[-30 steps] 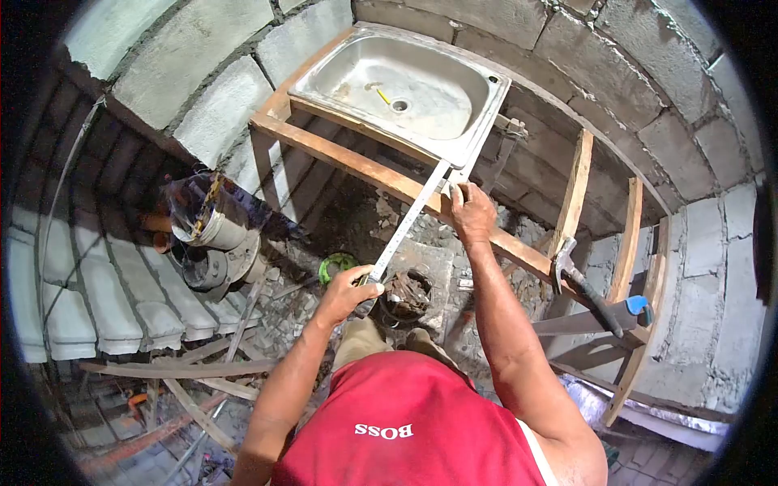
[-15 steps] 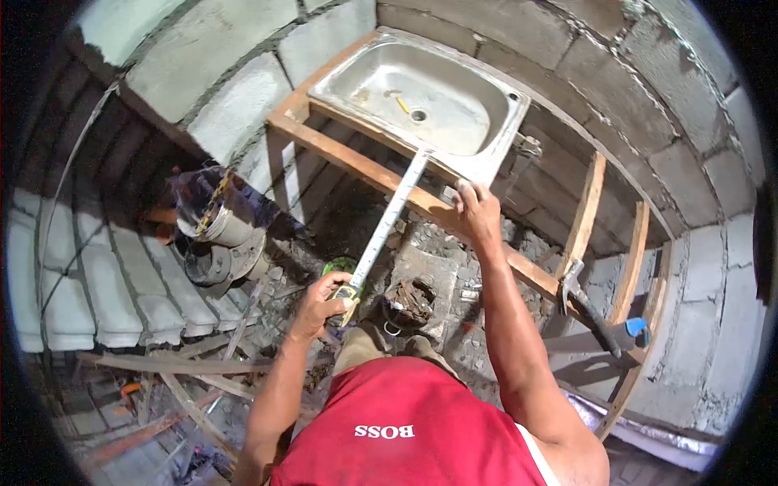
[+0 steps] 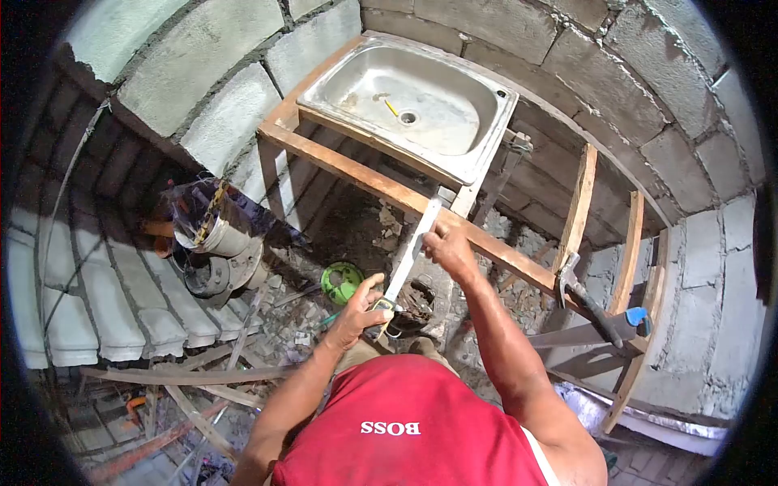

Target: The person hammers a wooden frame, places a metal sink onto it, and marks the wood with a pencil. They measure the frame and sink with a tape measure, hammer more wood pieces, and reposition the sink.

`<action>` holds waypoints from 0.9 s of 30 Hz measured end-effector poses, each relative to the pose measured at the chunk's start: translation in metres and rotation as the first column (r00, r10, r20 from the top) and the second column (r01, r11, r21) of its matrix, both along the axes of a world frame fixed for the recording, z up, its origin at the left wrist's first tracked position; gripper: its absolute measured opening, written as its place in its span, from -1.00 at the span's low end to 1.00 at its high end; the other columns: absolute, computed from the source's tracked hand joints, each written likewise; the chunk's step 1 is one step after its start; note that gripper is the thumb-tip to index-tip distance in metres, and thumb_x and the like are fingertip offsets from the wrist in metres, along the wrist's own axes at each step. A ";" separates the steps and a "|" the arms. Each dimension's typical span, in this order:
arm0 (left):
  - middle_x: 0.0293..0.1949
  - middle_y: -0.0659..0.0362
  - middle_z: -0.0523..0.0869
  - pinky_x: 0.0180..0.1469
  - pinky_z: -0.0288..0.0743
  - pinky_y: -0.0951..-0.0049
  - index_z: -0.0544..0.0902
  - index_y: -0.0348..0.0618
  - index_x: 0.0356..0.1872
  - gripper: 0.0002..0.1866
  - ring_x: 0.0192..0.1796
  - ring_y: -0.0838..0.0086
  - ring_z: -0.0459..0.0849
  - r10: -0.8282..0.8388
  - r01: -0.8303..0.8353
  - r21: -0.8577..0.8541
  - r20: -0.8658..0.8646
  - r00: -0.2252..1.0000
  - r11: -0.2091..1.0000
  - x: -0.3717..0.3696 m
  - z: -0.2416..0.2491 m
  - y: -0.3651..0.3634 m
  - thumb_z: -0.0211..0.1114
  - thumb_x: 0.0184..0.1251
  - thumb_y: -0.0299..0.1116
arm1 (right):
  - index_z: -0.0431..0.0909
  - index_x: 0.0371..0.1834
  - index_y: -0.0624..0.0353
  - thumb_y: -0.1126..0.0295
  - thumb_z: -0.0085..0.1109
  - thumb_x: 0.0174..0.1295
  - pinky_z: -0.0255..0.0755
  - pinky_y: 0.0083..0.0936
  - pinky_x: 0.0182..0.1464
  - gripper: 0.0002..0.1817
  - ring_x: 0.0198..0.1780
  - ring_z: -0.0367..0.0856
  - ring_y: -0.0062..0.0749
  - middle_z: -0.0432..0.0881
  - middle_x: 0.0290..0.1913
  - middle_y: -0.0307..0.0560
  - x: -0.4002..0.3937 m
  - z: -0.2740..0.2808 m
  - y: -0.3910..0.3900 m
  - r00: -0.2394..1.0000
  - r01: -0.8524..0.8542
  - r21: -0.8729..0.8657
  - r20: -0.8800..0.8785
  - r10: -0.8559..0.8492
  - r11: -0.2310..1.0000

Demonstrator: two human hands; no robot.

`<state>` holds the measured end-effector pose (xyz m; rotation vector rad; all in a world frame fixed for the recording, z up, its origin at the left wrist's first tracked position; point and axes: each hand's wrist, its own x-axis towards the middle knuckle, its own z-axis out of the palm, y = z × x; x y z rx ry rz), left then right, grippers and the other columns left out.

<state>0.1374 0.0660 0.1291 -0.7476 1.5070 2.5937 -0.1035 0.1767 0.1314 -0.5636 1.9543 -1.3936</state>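
My left hand point(image 3: 362, 313) is wrapped round the case of a tape measure point(image 3: 384, 307) low in front of my body. The pale blade point(image 3: 415, 245) runs up and to the right, its far end at the front wooden rail point(image 3: 356, 175) near the sink's front corner. Beside the blade, just below the rail, my right hand point(image 3: 450, 248) has its fingers bent and pressed together on the blade's edge. The steel sink point(image 3: 409, 101) rests on the wooden frame, with a yellow pencil-like stick point(image 3: 391, 108) lying in its basin.
A hammer point(image 3: 589, 302) and a saw with a blue-marked handle point(image 3: 637, 317) lie on the frame at the right. Upright buckets point(image 3: 224, 232) stand at the left. A green container point(image 3: 341, 282) sits among rubble on the floor. Block walls surround the frame.
My left hand and the tape case have moved right. The blade's far end has come down from the sink's edge to the rail. My right hand has moved down and left, onto the blade.
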 end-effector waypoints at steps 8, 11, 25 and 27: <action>0.40 -0.16 0.29 0.34 0.39 0.23 -0.09 -0.19 0.63 0.17 0.34 0.17 0.42 0.171 -0.180 -0.099 -0.091 0.981 0.979 -0.044 0.020 -0.001 0.53 0.09 -0.22 | 0.63 -0.30 0.31 0.26 0.18 0.22 0.50 -0.26 -0.27 -0.73 -0.40 0.61 -0.34 0.66 -0.43 0.05 0.043 -0.005 0.007 0.939 -0.316 0.067 -0.119 0.322 0.947; 0.34 -0.15 0.38 0.31 0.43 0.27 -0.01 -0.23 0.59 0.08 0.31 0.22 0.47 0.140 -0.150 -0.113 -0.097 0.985 0.982 -0.049 0.018 0.005 0.52 0.13 -0.29 | 0.65 -0.34 0.27 0.24 0.17 0.23 0.49 -0.23 -0.27 -0.73 -0.42 0.61 -0.25 0.66 -0.40 0.10 0.043 -0.005 0.016 0.966 -0.254 0.028 -0.051 0.255 0.967; -0.17 0.20 0.70 0.06 0.53 0.49 0.60 -0.32 0.18 -0.51 -0.09 0.58 0.65 0.001 0.000 -0.011 0.069 0.998 1.000 -0.042 0.011 0.027 0.43 0.25 -0.35 | 0.63 -0.28 0.34 0.18 0.11 0.35 0.52 -0.15 -0.11 -0.64 -0.25 0.68 0.15 0.70 -0.33 0.24 -0.057 -0.013 0.031 0.847 0.054 0.212 -0.528 0.068 0.976; -0.25 0.25 0.71 0.01 0.53 0.50 0.65 -0.29 0.10 -0.58 -0.15 0.61 0.65 0.049 -0.049 0.006 0.071 0.996 0.999 -0.039 0.004 0.025 0.44 0.25 -0.34 | 0.68 -0.19 0.33 0.14 0.18 0.37 0.53 -0.15 -0.02 -0.62 -0.17 0.72 0.14 0.73 -0.23 0.29 -0.059 -0.018 0.036 0.833 0.174 -0.035 -0.528 -0.166 0.984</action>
